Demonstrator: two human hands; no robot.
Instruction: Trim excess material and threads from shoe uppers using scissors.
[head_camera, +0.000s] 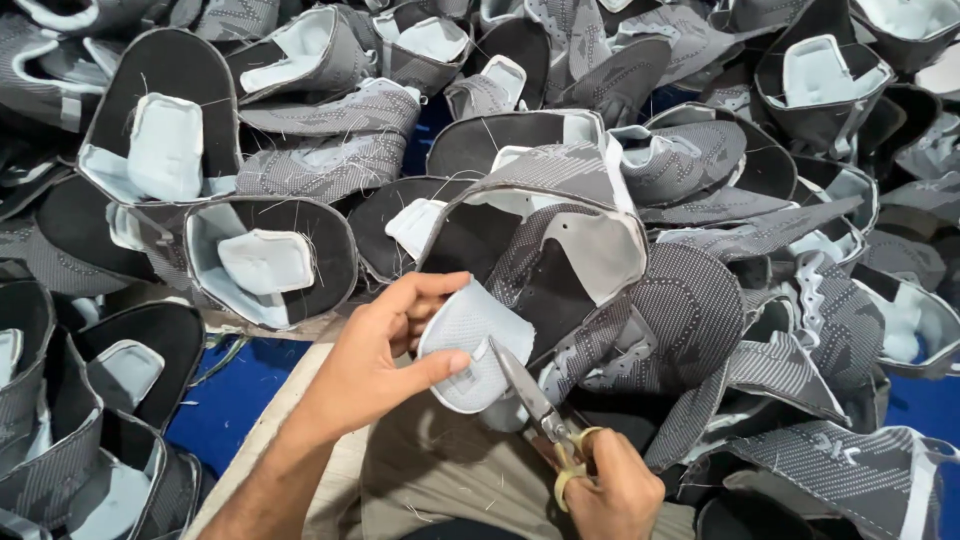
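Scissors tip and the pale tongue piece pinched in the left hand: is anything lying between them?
Nothing visible. The scissors, held by the right hand, have their blades right at the lower edge of the pale tongue piece, which the left hand pinches. The grey shoe upper sits behind, not between.

Matt grey knitted cloth shoe upper (560, 270) with pale foam-like padded tongue (470, 345); shiny metal scissors (535, 405) with yellow plastic-looking handles; loose threads fringe the edges.

Left hand (375, 360) at lower centre of frame, forearm angled up from bottom left, thumb and fingers pinched closed. Right hand (615, 490) at bottom centre-right, fingers curled shut, knuckles toward camera.
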